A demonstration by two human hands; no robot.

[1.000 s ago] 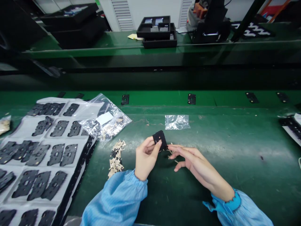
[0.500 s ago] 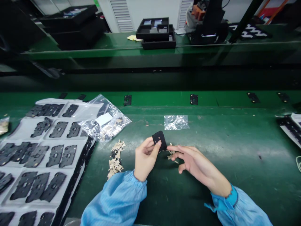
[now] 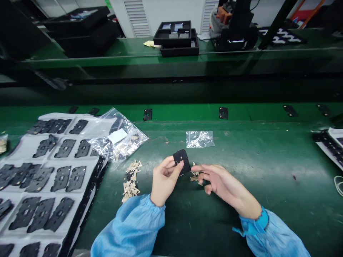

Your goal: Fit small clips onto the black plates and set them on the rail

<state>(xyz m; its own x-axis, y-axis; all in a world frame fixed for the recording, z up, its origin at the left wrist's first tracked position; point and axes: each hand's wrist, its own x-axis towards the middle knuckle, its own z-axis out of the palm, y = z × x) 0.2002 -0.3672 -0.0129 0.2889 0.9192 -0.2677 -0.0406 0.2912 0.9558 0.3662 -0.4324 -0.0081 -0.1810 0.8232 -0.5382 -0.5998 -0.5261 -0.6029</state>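
Between its thumb and fingers, my left hand (image 3: 165, 182) holds a small flat black plastic plate (image 3: 183, 160) tilted up over the bench. My right hand (image 3: 221, 184) is beside it with its fingers stretched and apart; the index fingertip reaches the plate's lower right edge. Whether that fingertip presses on something tiny, I cannot see. Partly behind the right fingers lies a small heap of beige pieces (image 3: 194, 177). A longer pile of beige and black pieces (image 3: 130, 187) is left of my left hand.
At left, a white compartment tray (image 3: 80, 194) holds many black plates. A clear bag of parts (image 3: 125, 141) overlaps its corner. A small clear bag (image 3: 199, 139) lies ahead. Several black plates, one at centre (image 3: 147, 114), lie along the green strip. Black boxes (image 3: 179, 51) stand on the shelf.
The black plates on the green strip have shifted slightly right relative to the bench. My hands keep nearly the same pose around the held plate. The view has drifted a little.
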